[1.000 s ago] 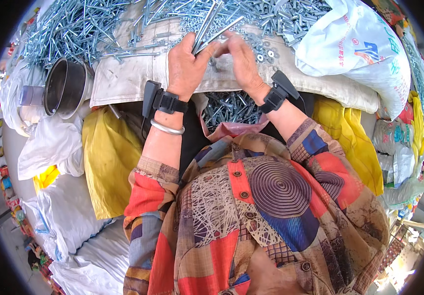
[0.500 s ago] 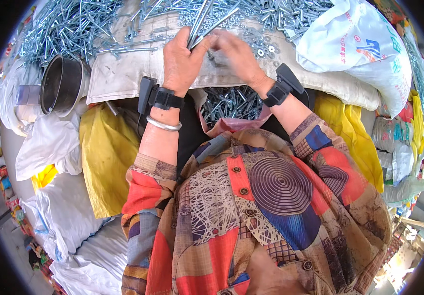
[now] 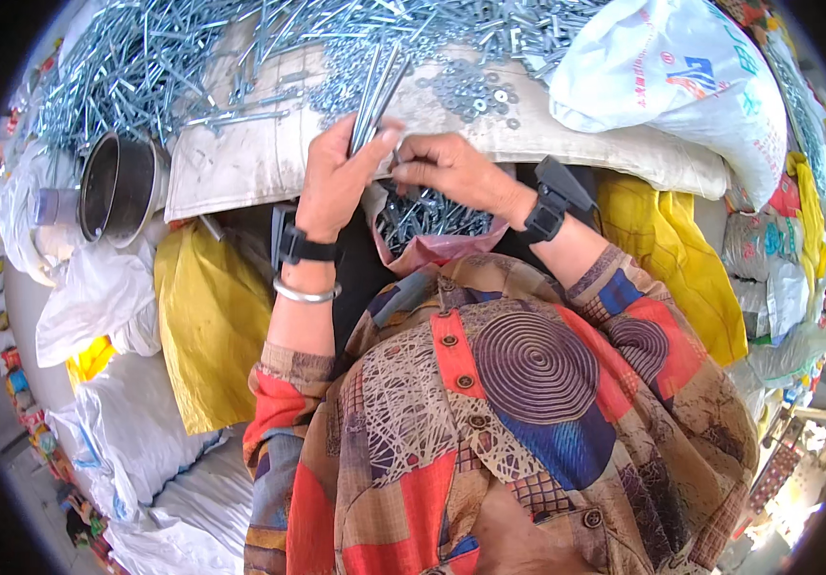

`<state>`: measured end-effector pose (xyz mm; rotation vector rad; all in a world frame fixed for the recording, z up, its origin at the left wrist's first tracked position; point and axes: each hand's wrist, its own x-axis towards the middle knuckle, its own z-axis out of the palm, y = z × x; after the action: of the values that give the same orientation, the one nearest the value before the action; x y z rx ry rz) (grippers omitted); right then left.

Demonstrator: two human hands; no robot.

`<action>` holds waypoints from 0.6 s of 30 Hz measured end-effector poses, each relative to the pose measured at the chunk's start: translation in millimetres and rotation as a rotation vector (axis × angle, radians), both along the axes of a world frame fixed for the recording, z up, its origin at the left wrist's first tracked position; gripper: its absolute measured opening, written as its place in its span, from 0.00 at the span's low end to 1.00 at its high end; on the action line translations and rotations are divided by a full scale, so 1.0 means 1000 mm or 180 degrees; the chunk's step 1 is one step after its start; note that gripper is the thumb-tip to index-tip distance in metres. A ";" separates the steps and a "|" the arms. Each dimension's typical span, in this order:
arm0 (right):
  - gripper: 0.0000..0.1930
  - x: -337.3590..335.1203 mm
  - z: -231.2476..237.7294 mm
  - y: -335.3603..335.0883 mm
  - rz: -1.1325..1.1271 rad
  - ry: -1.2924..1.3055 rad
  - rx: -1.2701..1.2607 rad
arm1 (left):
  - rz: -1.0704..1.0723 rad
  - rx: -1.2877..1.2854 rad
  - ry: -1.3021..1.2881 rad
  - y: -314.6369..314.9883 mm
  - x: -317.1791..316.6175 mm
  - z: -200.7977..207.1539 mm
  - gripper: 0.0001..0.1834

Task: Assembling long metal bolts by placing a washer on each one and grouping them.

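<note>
Seen from above, our left hand (image 3: pixel 334 182) is clamped around a bundle of long steel bolts (image 3: pixel 375 94) that slant up toward 1 o'clock over a dirty white sack (image 3: pixel 240 168), while our right hand (image 3: pixel 451 172), pinched closed at the fingertips, meets the bundle's lower end just beside the left thumb. Directly below the two hands, toward 6 o'clock, a pink bag (image 3: pixel 429 244) sits open in our lap, filled with darker screws. A heap of loose bolts and washers (image 3: pixel 193 48) spreads across the top of the frame from 10 to 1 o'clock. At 9 o'clock from the left hand a metal pot (image 3: pixel 116 187) lies tilted on its side. A large white plastic bag (image 3: pixel 672 86) rests at 2 o'clock, and yellow sacks (image 3: pixel 207 316) lie on either side of our knees.
</note>
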<state>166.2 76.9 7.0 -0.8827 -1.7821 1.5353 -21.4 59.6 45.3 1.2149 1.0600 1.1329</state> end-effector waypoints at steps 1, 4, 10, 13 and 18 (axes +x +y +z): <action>0.09 0.000 0.003 -0.008 0.0002 0.0213 -0.0265 | -0.0056 -0.0079 0.0034 -0.006 -0.001 -0.003 0.09; 0.12 0.005 -0.001 -0.022 -0.0082 -0.0228 0.0464 | 0.0097 -0.0057 0.0014 -0.019 0.010 -0.010 0.06; 0.19 0.011 -0.012 -0.040 -0.0493 -0.0583 0.0744 | 0.0907 0.0258 0.0638 -0.034 0.033 -0.026 0.11; 0.19 0.011 -0.015 -0.047 -0.0670 -0.0659 0.0774 | 0.1022 0.0287 0.0748 -0.039 0.039 -0.034 0.12; 0.18 0.022 -0.018 -0.053 -0.0309 -0.0563 0.0409 | 0.0286 -0.0532 -0.0283 -0.049 0.033 -0.035 0.07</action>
<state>188.4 24.3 -11.2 -1.0523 -1.9086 1.3005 11.3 10.2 10.5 0.9856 1.1269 1.1325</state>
